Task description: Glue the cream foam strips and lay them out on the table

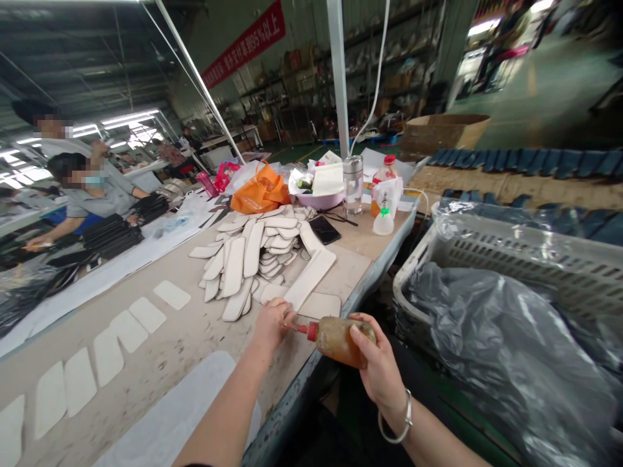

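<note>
My right hand [377, 357] is wrapped round a squeeze bottle [335, 338] of amber liquid, tilted on its side. The bottle's red nozzle points left to my left hand [273, 323], whose fingers are closed at the nozzle tip; what they pinch there is too small to make out. Just beyond my left hand lies a long white strip [311, 279], close to a heap of pale, dark-edged pieces [253, 246]. Several flat white pieces [114, 344] lie in a row on the table's left part.
An orange bag [263, 189], a clear flask [353, 188], a phone [325, 230] and a small green-capped bottle [383, 222] stand or lie farther back. At right is a white crate [516, 243] with grey plastic. Two people are at the left, by black stacks [114, 240].
</note>
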A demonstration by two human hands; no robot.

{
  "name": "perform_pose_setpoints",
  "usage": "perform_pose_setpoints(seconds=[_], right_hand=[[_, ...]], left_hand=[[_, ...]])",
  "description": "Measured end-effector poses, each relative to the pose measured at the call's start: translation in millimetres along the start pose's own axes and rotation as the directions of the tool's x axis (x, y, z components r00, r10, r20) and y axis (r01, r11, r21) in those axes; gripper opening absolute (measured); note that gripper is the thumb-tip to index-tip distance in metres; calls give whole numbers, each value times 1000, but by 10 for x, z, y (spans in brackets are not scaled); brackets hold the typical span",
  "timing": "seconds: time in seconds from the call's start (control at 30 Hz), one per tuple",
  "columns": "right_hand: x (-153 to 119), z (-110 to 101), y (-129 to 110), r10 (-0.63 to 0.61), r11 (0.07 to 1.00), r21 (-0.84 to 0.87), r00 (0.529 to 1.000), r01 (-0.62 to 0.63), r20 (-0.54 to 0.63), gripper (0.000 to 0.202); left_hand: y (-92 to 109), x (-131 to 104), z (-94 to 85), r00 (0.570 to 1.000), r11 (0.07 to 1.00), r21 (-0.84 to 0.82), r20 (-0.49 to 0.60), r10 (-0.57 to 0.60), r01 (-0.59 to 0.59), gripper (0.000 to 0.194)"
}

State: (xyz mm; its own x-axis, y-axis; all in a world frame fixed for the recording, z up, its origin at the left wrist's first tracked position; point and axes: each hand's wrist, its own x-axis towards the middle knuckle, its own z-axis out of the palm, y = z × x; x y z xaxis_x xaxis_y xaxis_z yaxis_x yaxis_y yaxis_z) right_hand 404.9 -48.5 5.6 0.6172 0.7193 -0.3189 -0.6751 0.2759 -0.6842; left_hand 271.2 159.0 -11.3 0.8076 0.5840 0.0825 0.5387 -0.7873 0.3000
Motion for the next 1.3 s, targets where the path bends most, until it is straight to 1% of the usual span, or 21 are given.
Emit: perform_pose_setpoints(seconds=[0.1, 0.2, 0.3, 0.43, 0.53, 0.67, 0.87, 0.97, 1.03, 1.1, 1.17, 1.23, 1.3], right_hand=[[8, 7, -6, 19, 1000, -9, 1000, -19, 11, 36], [13, 11, -13, 18, 1000, 4, 1000, -18, 18, 36], [14, 18, -31, 32, 999, 42, 999, -33, 18, 37], [9, 33, -65, 38, 995, 89, 999, -37, -2, 38], [7, 35, -72, 45, 994, 99, 999, -44, -9, 38], [22, 17, -54, 41, 994, 96, 999, -42, 6, 37], [31, -9, -34, 38, 992, 116, 999, -39, 11, 35], [28, -4, -34, 23, 993, 117, 1000, -23, 4, 34], [28, -1, -35, 8, 994, 114, 1000, -9, 4, 33], [28, -3, -36, 0, 994, 110, 1000, -1, 8, 33], [26, -11, -35, 3, 994, 109, 1000, -4, 12, 34], [19, -19, -28, 13, 995, 103, 1000, -15, 22, 33], [1, -14, -11, 28, 996, 83, 999, -31, 40, 33]], left_hand=[[-33, 9, 41, 999, 999, 7, 23, -42, 42, 22], [-67, 32, 64, 997, 998, 6, 46, -64, 64, 24], [-70, 70, 41, 995, 998, 16, 70, -69, 68, 28], [-6, 125, -27, 993, 998, 47, 112, -44, 39, 28], [66, 153, -53, 993, 994, 99, 113, -47, 36, 26], [119, 171, -48, 995, 987, 147, 74, -73, 62, 28], [105, 198, 0, 996, 987, 135, -23, -89, 92, 24], [76, 203, 1, 991, 990, 99, -101, -87, 97, 19], [46, 169, -60, 977, 991, 72, -186, -102, 117, 18], [9, 61, -183, 948, 987, 54, -291, -129, 151, 19], [-30, -161, -344, 910, 987, 53, -397, -119, 153, 20], [-67, -513, -500, 886, 989, 97, -461, -52, 108, 17], [-96, -972, -619, 887, 981, 185, -461, 33, 60, 14]])
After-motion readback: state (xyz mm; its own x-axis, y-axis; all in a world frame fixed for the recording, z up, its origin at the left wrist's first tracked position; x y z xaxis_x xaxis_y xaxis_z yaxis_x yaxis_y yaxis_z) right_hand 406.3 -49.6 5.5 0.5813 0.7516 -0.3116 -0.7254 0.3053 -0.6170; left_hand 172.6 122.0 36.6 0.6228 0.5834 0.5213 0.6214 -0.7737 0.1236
